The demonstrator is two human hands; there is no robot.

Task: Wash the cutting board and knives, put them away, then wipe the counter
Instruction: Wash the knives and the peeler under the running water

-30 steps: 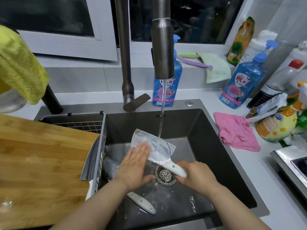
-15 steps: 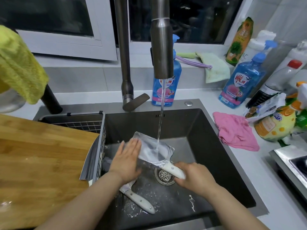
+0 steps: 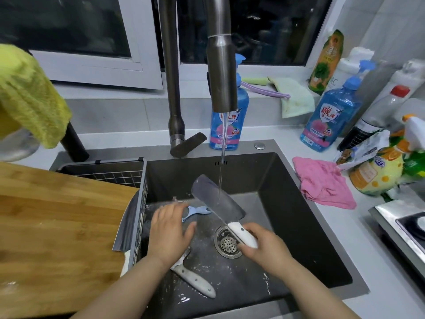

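Change: since the earlier frames the left hand has come off the blade and the cleaver has turned, so its flat side now shows dark and tilted under the water.
Cutting board: it fills the left of the frame and lies over the left edge of the sink. It looks stiff and heavy, and a wet film would make it slippery; I judge it needs both hands on its long edges. Its left and lower parts are cut off by the frame.
Faucet: upper centre, with a thin stream falling on the blade.
Cleaver: centre of the frame, above the drain. Wet steel is slippery and the edge is sharp, so the white handle is the safe place to hold.
Right hand: lower centre, clenched around the white handle.
Left hand: flat with fingers spread, holding nothing, low over the sink floor left of the blade.
Second knife: on the sink floor at lower centre; the left wrist hides most of its blade.
Peeler: small and pale blue, beside the left fingers, partly hidden.
Hard to see: which side of the cleaver carries the cutting edge.
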